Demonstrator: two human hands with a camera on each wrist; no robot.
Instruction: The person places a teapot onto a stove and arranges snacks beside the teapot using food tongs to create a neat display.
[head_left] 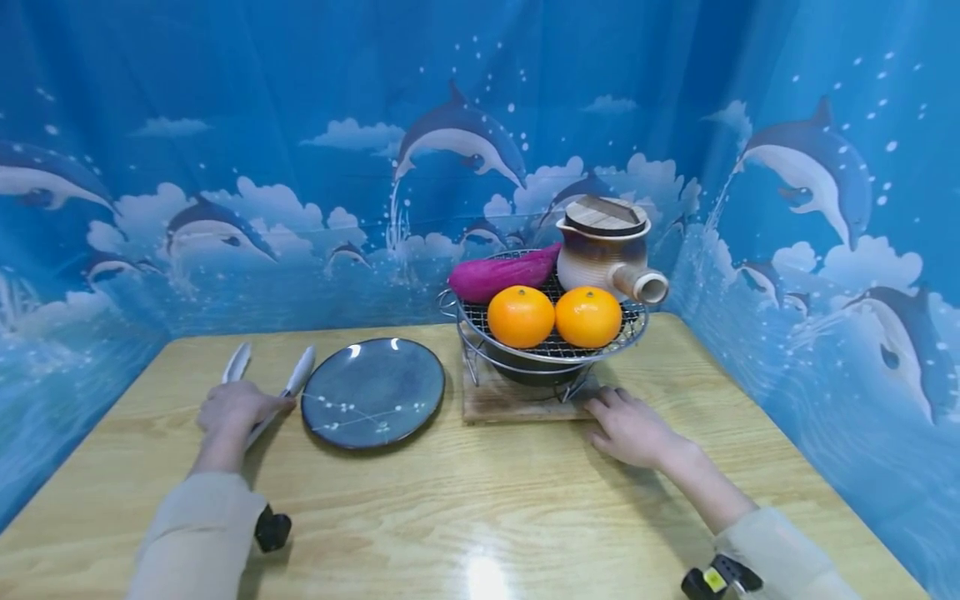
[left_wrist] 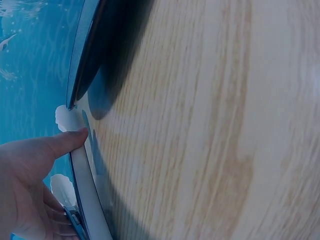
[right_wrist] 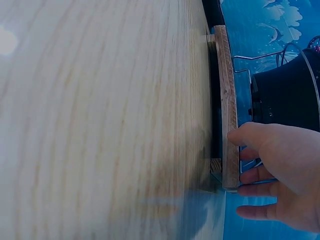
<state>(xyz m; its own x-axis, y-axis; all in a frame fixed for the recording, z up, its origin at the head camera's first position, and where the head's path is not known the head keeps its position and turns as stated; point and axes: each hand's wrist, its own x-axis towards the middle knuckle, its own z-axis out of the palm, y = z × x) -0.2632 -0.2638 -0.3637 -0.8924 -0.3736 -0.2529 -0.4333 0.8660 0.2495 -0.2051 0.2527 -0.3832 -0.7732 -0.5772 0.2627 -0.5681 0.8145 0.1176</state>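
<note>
My left hand [head_left: 238, 408] grips a pair of tongs [head_left: 300, 372], whose two pale tips stand spread apart and point toward the back of the table. In the left wrist view the thumb lies along one arm of the tongs [left_wrist: 89, 195], with the fingers at the other. Just right of them is a dark blue-grey plate [head_left: 373, 392] with a white blossom pattern. My right hand [head_left: 633, 429] rests at the right front corner of a wooden board [head_left: 510, 404], fingers fairly straight. In the right wrist view the thumb touches the board's edge [right_wrist: 229, 110].
On the board stands a black grill stove [head_left: 536, 372] topped by a wire rack [head_left: 551, 343]. The rack bears two oranges [head_left: 521, 317], a purple sweet potato [head_left: 504, 275] and a lidded clay pot [head_left: 600, 260] with its handle toward the front right. A dolphin-print curtain [head_left: 300, 125] hangs behind the table.
</note>
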